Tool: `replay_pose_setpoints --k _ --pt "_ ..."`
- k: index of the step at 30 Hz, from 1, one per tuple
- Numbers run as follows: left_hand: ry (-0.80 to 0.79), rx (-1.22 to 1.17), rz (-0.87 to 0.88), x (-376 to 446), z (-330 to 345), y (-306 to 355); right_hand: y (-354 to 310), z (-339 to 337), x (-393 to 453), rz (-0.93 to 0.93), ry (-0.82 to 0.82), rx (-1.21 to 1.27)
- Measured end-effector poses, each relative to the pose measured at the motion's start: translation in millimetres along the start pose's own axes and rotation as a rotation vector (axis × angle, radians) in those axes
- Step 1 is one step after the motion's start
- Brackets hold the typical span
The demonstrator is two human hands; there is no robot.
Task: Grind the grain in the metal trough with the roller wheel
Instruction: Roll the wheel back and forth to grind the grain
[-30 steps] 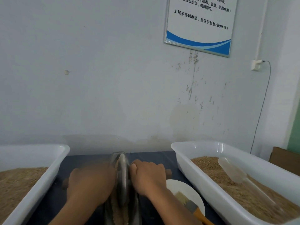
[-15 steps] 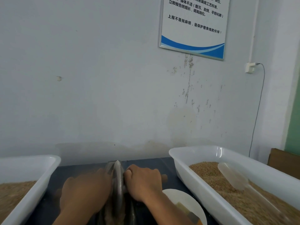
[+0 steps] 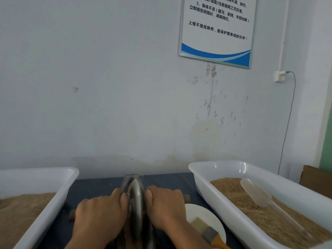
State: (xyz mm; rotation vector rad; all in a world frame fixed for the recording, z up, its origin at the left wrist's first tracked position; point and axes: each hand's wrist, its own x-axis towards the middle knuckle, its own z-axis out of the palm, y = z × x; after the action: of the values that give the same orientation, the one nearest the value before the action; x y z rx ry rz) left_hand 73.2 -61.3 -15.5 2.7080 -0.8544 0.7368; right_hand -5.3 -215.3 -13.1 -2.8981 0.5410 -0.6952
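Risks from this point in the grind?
1. Both thumbs sit right beside the roller wheel: the left hand and right hand grip the axle handles close in, so a slip might pinch skin against the metal trough.
2. The white plate with the brush lies just under the right forearm; a long stroke may knock it.
3. The head camera looks mostly at the wall, so the trough's near end is barely visible.
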Motion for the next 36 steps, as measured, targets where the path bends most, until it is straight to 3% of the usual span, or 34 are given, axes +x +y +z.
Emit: replay_pose_setpoints --k 16,24,36 --pt "0.061 0.120 -0.009 -33 -19 7 -3 -13 -44 -0.038 0.133 0.039" --pt "0.138 0.079 0.082 -23 -7 1 -3 -10 -33 -0.018 0.075 -0.006" --pt "0.013 0.041 0.069 24 24 -9 5 13 14 -0.021 0.039 -0.058"
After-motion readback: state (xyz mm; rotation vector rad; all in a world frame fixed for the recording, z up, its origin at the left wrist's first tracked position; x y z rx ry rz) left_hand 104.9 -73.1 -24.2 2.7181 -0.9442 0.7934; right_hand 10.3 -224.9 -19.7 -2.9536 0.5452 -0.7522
